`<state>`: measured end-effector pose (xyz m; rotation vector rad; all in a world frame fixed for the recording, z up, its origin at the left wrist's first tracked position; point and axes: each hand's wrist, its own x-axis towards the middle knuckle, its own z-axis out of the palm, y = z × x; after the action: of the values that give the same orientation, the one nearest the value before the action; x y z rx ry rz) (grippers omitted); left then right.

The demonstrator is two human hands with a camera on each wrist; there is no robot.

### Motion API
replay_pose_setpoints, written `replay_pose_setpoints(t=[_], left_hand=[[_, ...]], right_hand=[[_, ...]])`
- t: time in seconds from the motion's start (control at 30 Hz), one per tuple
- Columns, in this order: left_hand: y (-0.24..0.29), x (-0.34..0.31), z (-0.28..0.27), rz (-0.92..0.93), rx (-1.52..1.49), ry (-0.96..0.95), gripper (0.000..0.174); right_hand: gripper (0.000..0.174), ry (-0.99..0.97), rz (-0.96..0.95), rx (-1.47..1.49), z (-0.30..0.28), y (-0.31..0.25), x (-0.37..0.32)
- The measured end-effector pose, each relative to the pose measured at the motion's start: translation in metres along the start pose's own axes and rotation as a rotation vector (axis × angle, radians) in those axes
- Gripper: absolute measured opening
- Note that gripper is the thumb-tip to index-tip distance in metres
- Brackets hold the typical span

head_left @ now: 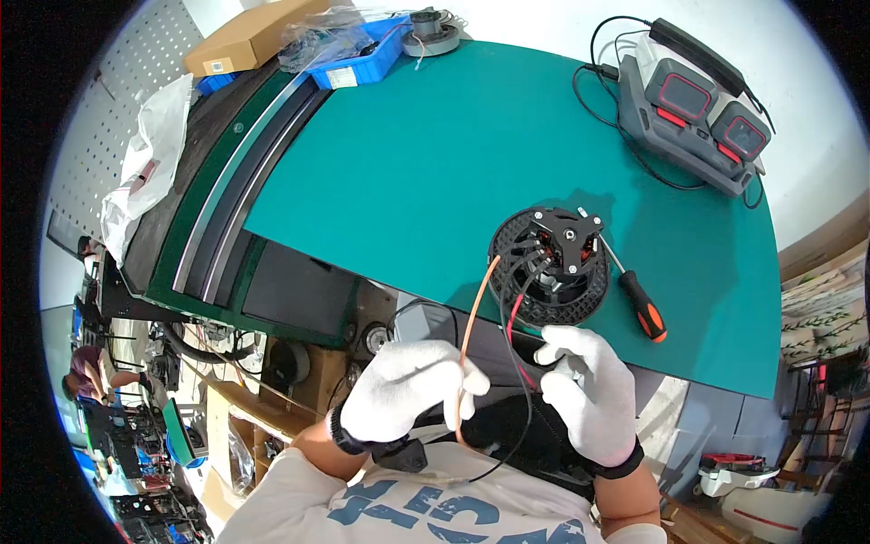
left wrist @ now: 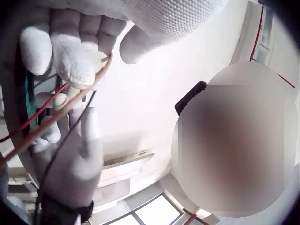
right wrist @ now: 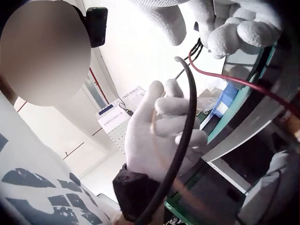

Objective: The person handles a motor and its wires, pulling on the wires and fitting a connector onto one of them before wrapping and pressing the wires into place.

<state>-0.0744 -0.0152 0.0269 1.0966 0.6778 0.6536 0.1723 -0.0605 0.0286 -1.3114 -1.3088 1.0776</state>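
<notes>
A black round motor with copper windings lies near the green table's front edge in the head view. Orange, red and black wires run from it toward me. The orange wire passes between the thumb and fingers of my white-gloved left hand, which pinches it. My right hand, gloved too, hangs just below the motor with fingers loosely bent and thumb apart. Close beside its fingers passes the red wire. The black wire loops between both hands. On the right wrist view, the left hand shows the orange wire across its palm.
A screwdriver with a black and orange handle lies right of the motor. At the far right stands a charger with two batteries and cables. A blue bin, a cardboard box and a round grey part sit at the back left.
</notes>
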Motion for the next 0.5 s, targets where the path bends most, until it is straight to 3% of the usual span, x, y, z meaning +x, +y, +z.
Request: replay_pose_setpoints(t=[0.07,0.1,0.13,0.2,0.23,0.33,0.43,0.5], left_hand=[[0.010,-0.008,0.003,-0.006,-0.003,-0.033,0.025],[0.012,-0.011,0.004,-0.003,-0.053,-0.033,0.025],[0.013,-0.014,0.004,0.000,-0.103,-0.032,0.025],[0.015,-0.017,0.004,-0.003,-0.205,-0.029,0.024],[0.015,-0.016,0.005,0.085,-0.161,-0.055,0.026],[0.018,-0.013,0.006,0.188,-0.086,-0.077,0.038],[0.011,-0.009,-0.001,0.280,-0.267,-0.038,0.044],[0.010,-0.006,-0.001,0.365,-0.426,-0.033,0.040]], right_hand=[[0.038,-0.004,0.013,0.001,-0.002,-0.003,-0.005],[0.032,-0.052,-0.096,-0.115,-0.005,-0.013,-0.006],[0.027,-0.115,-0.347,-0.133,-0.006,-0.006,-0.004],[0.027,-0.340,-0.310,-0.147,-0.006,-0.023,-0.008],[0.035,-0.466,-0.224,-0.136,-0.002,-0.033,-0.006],[0.037,-0.729,-0.362,-0.185,0.009,-0.019,-0.007],[0.030,-0.773,-0.364,-0.215,0.013,-0.009,-0.009],[0.023,-0.778,-0.362,-0.246,0.012,-0.010,-0.010]])
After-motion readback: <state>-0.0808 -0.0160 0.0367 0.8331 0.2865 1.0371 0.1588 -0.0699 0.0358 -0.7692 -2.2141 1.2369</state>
